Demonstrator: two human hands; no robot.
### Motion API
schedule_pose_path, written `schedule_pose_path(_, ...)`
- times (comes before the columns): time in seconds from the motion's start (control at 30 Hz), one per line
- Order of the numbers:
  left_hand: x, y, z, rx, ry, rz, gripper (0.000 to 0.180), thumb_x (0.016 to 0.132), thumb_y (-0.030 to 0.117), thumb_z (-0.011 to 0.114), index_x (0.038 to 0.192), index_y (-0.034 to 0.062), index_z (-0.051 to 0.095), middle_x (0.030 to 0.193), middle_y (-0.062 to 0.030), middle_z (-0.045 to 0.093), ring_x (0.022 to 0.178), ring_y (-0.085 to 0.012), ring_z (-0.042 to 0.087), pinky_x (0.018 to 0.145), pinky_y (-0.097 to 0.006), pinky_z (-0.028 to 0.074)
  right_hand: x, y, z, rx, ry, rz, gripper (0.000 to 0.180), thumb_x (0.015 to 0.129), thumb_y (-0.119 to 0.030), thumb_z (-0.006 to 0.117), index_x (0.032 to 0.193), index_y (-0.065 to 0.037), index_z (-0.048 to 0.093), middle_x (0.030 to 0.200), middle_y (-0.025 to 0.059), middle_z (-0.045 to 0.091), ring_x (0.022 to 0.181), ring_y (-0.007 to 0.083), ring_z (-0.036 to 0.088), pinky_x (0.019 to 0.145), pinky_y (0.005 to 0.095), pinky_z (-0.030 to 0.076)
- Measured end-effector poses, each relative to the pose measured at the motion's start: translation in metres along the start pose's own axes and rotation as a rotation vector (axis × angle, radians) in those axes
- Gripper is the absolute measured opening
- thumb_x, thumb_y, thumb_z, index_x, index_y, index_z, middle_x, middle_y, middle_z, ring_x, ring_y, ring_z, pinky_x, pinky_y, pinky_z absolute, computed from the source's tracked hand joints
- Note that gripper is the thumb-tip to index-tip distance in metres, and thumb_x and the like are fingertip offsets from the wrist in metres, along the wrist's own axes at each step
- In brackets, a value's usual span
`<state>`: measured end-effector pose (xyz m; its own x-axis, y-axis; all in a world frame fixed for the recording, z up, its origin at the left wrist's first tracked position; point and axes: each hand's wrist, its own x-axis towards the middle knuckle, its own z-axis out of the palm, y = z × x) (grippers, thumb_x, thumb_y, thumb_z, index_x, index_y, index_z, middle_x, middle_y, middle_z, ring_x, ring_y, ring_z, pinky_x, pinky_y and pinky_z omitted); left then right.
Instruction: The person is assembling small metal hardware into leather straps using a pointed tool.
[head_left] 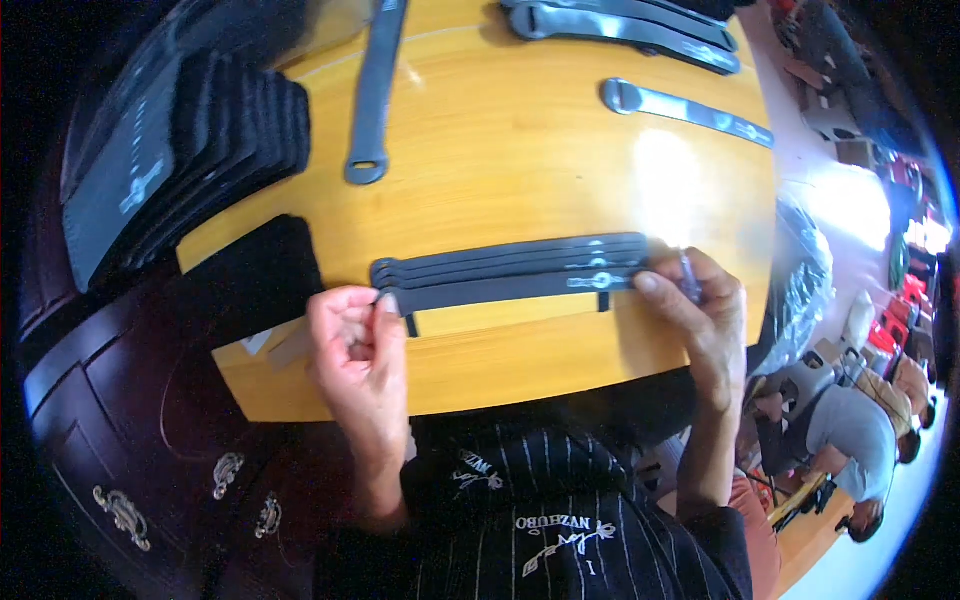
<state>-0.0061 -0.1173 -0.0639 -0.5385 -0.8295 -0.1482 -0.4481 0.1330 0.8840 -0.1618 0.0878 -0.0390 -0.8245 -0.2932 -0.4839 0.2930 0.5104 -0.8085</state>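
Note:
Several dark grey straps (500, 262) lie overlapped in a fanned row across the wooden table, slotted ends at the left and pale printed marks toward the right. My left hand (357, 335) pinches the slotted left end of the nearest strap (480, 292) between thumb and finger. At its other end, my right hand (703, 305) is closed on the strap's tip, with the thumb on top. Two short black tabs (603, 301) stick out below the row on the near side.
Single straps lie at the far left (374, 110) and far right (690, 108); a strap bundle (630, 28) is at the back. Stacked black pieces (215, 130) stand left, above a dark cabinet (150, 420). Clear plastic (797, 285) hangs past the right edge; people (850, 440) sit beyond.

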Motion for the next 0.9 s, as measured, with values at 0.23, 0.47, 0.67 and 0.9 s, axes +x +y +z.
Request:
schedule_pose_path(0.23,0.0,0.004,0.003,0.021,-0.017,-0.079,0.014,0.088,-0.005,0.06,0.096,0.0029,0.051,0.076,0.0029,0.051,0.062,-0.0007,0.044,0.055,-0.017,0.037,0.002,0.002,-0.004,-0.149,0.037,-0.073,0.022,0.081,-0.017,0.077,0.077,-0.001,0.064,0.06,-0.0038,0.054,0.057,0.0032,0.045,0.051,0.0213,0.037)
schedule_pose_path(0.47,0.0,0.002,0.002,0.038,-0.002,-0.094,0.014,0.088,-0.003,0.06,0.095,0.0038,0.05,0.074,0.0035,0.049,0.06,-0.0008,0.042,0.054,-0.017,0.034,0.002,-0.002,-0.002,-0.203,0.033,-0.118,0.023,0.082,-0.021,0.076,0.082,0.0,0.067,0.057,0.0018,0.055,0.055,0.0063,0.048,0.051,0.0245,0.041)
schedule_pose_path(0.67,0.0,0.004,0.002,0.052,-0.018,-0.069,0.013,0.089,-0.003,0.06,0.095,0.0037,0.05,0.074,0.0034,0.049,0.06,-0.0007,0.042,0.054,-0.017,0.034,0.001,-0.006,-0.002,-0.23,0.029,-0.105,0.022,0.082,-0.019,0.076,0.08,0.001,0.066,0.056,0.0031,0.054,0.055,0.0064,0.046,0.05,0.0256,0.04)
schedule_pose_path(0.9,0.0,0.0,0.001,0.033,-0.028,0.006,0.013,0.089,-0.005,0.058,0.093,0.0043,0.05,0.073,0.0032,0.048,0.06,-0.0006,0.04,0.053,-0.018,0.033,0.0,-0.009,0.002,-0.234,0.05,-0.107,0.022,0.081,-0.018,0.075,0.083,0.001,0.065,0.059,0.0053,0.056,0.055,0.0079,0.048,0.051,0.027,0.041)
